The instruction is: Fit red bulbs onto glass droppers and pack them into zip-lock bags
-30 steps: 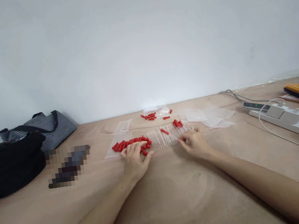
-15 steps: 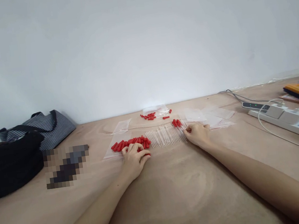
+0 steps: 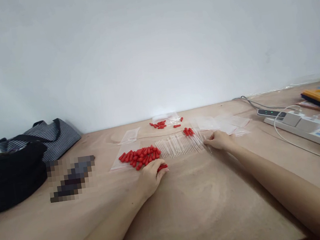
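My left hand (image 3: 152, 178) is closed on a red rubber dropper bulb (image 3: 162, 167), just in front of a pile of the same bulbs (image 3: 141, 155). To the right of the pile, thin clear dropper tubes (image 3: 177, 146) lie side by side in a row. My right hand (image 3: 221, 141) pinches a clear dropper tube (image 3: 206, 142) at the right end of that row. Several tubes there have red bulbs (image 3: 188, 131) on their far ends.
Further back, loose red bulbs (image 3: 160, 124) lie by a clear plastic bag (image 3: 165, 117). More clear bags (image 3: 222, 123) lie behind my right hand. A power strip (image 3: 305, 128) with cables stands at right, bags (image 3: 59, 139) at left, beside a blurred-out dark object (image 3: 73, 178).
My left hand has drawn back from the pile toward me, with a red bulb showing in its fingers. My right hand has shifted right, away from the bulb-topped tubes, with a tube in its fingers.
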`<action>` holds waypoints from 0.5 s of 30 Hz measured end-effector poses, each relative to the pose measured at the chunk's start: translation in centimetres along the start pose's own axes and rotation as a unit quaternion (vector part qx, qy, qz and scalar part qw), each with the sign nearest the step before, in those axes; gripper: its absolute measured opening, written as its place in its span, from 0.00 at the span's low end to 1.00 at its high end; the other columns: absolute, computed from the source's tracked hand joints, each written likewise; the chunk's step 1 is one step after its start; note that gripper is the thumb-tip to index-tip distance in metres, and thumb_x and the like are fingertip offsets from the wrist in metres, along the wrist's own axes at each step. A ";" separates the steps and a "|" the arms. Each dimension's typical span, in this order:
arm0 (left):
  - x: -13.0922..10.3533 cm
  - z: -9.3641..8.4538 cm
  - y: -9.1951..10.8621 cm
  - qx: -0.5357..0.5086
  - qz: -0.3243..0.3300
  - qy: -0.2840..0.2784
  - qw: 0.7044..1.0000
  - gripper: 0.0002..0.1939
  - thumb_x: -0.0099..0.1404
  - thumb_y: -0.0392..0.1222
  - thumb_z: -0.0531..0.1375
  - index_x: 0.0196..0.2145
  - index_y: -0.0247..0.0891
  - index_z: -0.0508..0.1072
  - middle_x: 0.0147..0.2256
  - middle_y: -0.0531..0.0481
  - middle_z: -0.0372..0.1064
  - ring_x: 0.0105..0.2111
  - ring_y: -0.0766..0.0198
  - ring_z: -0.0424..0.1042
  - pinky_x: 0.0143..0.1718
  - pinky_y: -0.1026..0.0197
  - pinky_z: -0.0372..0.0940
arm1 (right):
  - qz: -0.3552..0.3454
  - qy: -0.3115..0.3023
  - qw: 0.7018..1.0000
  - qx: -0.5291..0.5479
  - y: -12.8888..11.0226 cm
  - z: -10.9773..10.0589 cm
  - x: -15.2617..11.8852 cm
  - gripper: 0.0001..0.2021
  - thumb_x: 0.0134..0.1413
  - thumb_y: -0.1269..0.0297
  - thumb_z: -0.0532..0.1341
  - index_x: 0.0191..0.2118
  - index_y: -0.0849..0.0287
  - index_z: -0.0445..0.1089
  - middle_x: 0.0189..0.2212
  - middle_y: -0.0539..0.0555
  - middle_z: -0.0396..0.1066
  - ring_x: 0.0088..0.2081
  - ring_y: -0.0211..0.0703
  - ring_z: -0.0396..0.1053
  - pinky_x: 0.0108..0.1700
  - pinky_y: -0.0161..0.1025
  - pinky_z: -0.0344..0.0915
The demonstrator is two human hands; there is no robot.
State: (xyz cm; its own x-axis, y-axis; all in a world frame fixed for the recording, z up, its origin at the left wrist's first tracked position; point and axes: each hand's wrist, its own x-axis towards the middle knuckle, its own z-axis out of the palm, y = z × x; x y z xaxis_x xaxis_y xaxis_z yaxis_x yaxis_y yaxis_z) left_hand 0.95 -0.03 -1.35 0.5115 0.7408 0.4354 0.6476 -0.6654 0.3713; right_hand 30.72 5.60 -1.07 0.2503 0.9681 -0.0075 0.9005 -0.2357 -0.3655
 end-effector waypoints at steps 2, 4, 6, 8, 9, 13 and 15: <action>-0.1 0.2 0.1 -0.016 0.003 0.009 1.000 0.04 0.61 0.38 0.53 0.34 0.38 0.65 0.31 0.51 0.67 0.31 0.64 0.67 0.34 0.63 0.63 | -0.004 -0.011 1.000 -0.023 -0.3 0.2 -0.1 0.16 0.43 0.54 0.54 0.16 0.58 0.68 0.18 0.54 0.69 0.31 0.50 0.67 0.44 0.54 0.50; -0.1 0.2 0.3 -0.022 0.011 0.014 1.000 0.04 0.61 0.36 0.52 0.33 0.37 0.66 0.30 0.50 0.65 0.31 0.65 0.67 0.34 0.63 0.63 | -0.008 -0.012 0.999 -0.040 -0.4 0.4 -0.1 0.16 0.45 0.57 0.53 0.16 0.59 0.67 0.19 0.55 0.68 0.31 0.50 0.67 0.44 0.56 0.49; -0.1 0.3 0.4 -0.020 0.018 0.024 0.999 0.06 0.61 0.35 0.52 0.32 0.36 0.68 0.30 0.50 0.64 0.31 0.65 0.66 0.34 0.63 0.63 | -0.009 0.001 0.998 -0.056 -0.2 0.5 -0.1 0.14 0.46 0.60 0.53 0.17 0.60 0.67 0.20 0.56 0.69 0.32 0.51 0.67 0.44 0.57 0.48; 0.0 0.4 0.4 -0.015 0.017 0.035 0.999 0.07 0.61 0.35 0.52 0.34 0.36 0.69 0.31 0.49 0.62 0.31 0.65 0.65 0.34 0.63 0.63 | -0.014 0.029 0.997 -0.074 -0.1 0.5 -0.3 0.12 0.47 0.62 0.52 0.20 0.60 0.67 0.23 0.58 0.70 0.34 0.53 0.67 0.44 0.57 0.48; 0.0 0.4 0.4 -0.012 0.014 0.038 0.999 0.08 0.61 0.35 0.52 0.36 0.36 0.70 0.31 0.50 0.62 0.31 0.65 0.65 0.34 0.63 0.63 | -0.019 0.049 0.995 -0.079 0.0 0.4 -0.5 0.12 0.48 0.63 0.51 0.22 0.61 0.67 0.24 0.59 0.70 0.34 0.53 0.67 0.43 0.56 0.49; 0.0 0.5 0.3 -0.019 -0.022 0.027 0.999 0.11 0.60 0.35 0.54 0.41 0.37 0.68 0.30 0.51 0.63 0.28 0.67 0.65 0.31 0.64 0.63 | -0.120 0.124 0.985 0.004 -0.9 0.5 -2.1 0.11 0.52 0.65 0.47 0.30 0.61 0.65 0.29 0.59 0.70 0.34 0.49 0.66 0.40 0.47 0.53; 0.0 0.6 0.5 -0.029 -0.046 0.021 0.998 0.09 0.59 0.37 0.55 0.39 0.37 0.68 0.30 0.52 0.64 0.25 0.68 0.64 0.28 0.65 0.62 | -0.226 0.130 0.962 0.077 -1.9 1.0 -3.4 0.09 0.54 0.66 0.47 0.34 0.61 0.63 0.30 0.57 0.70 0.33 0.44 0.66 0.38 0.42 0.54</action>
State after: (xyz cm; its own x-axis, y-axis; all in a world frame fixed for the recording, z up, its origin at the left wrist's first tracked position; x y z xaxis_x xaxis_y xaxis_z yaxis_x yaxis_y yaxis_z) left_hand 1.60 -0.27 -1.67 0.4256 0.7958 0.4308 0.6568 -0.5991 0.4579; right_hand 27.78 2.88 -1.32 -0.0553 0.9100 0.4110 0.8797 0.2392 -0.4111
